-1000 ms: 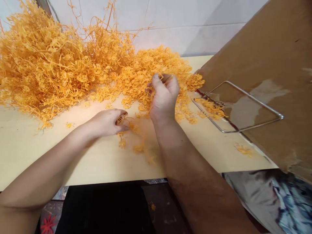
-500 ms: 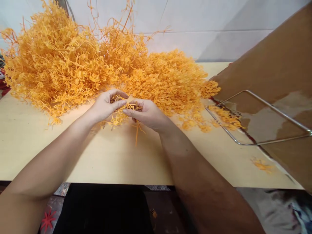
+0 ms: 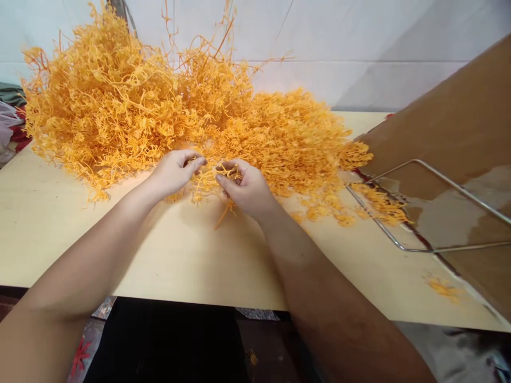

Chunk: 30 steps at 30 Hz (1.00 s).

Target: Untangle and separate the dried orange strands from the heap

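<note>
In front of a big heap of orange, branching plastic-looking sprigs (image 3: pixel 120 106), both hands work close together over the table. My right hand (image 3: pixel 251 191) is closed, thumb against fingers, on an orange sprig (image 3: pixel 229 170) with thin spidery branches; one stem hangs below the fingers. My left hand (image 3: pixel 173 170) is closed in a pinch just left of it, thumb tip against the forefinger. Whatever lies between those left fingertips is too small to make out. More orange branches show between and under the two hands.
The pale tabletop (image 3: pixel 191 266) runs toward my lap. On the right, a bent metal wire frame (image 3: pixel 393 239) leans by a brown cardboard sheet (image 3: pixel 451 127), with sprigs around it. One loose orange piece (image 3: pixel 443 287) lies near the front right edge. A white wall (image 3: pixel 319 37) stands behind.
My hands have drawn slightly apart, leaving a small gap between the fingertips. The right hand keeps the orange sprig. The whole view has shifted a little.
</note>
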{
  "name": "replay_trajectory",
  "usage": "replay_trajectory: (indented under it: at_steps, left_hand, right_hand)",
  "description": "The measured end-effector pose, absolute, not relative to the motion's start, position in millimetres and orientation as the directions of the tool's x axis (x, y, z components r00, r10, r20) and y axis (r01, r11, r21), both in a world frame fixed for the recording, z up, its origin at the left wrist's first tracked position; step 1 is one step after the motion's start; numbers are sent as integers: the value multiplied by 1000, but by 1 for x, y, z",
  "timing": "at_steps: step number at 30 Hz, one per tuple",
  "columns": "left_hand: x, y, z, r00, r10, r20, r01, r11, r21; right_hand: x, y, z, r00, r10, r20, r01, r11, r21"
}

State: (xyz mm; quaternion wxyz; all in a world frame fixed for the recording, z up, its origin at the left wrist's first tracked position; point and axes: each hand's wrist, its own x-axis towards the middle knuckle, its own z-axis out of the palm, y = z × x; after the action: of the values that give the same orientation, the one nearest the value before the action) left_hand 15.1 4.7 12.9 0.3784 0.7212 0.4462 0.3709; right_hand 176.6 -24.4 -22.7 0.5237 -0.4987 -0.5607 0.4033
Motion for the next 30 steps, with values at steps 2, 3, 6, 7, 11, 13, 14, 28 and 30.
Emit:
replay_trajectory:
  at_steps: [2, 3, 6, 7, 11, 13, 14, 28, 30]
  left_hand:
    - [15, 5, 11, 352, 913, 206, 404, -347, 846]
    - [14, 5, 10, 370, 907, 202, 418, -357, 836]
    - [12, 6, 9, 399, 896, 195, 439, -373, 818]
    - [11, 6, 9, 397, 896, 197, 445, -376, 813]
    - [11, 7, 9, 395, 894, 212, 498, -402, 768]
    - [11, 6, 10, 415, 886, 206, 528, -420, 738]
    - [11, 6, 10, 426, 883, 197, 534, -421, 733]
    - [20, 17, 0, 215, 954, 210, 344, -275, 898]
    - [15, 27, -5, 88, 982, 165, 301, -184, 936]
  right_hand:
    - [177, -23, -26, 112, 966, 233, 184, 210, -960]
    - [178, -23, -27, 128, 962, 242, 201, 214, -956]
    - [177, -25, -26, 113, 971, 208, 232, 178, -956]
    - [176, -26, -24, 104, 977, 186, 227, 159, -961]
    - [171, -30, -15, 132, 984, 121, 121, 105, -987]
    - [170, -31, -11, 138, 985, 103, 68, 94, -993]
    - [170, -31, -10, 121, 988, 95, 52, 89, -995]
    - [169, -48, 4, -248, 968, 24, 3, 25, -1000]
    - [167, -53, 6, -367, 928, 62, -25, 57, -998]
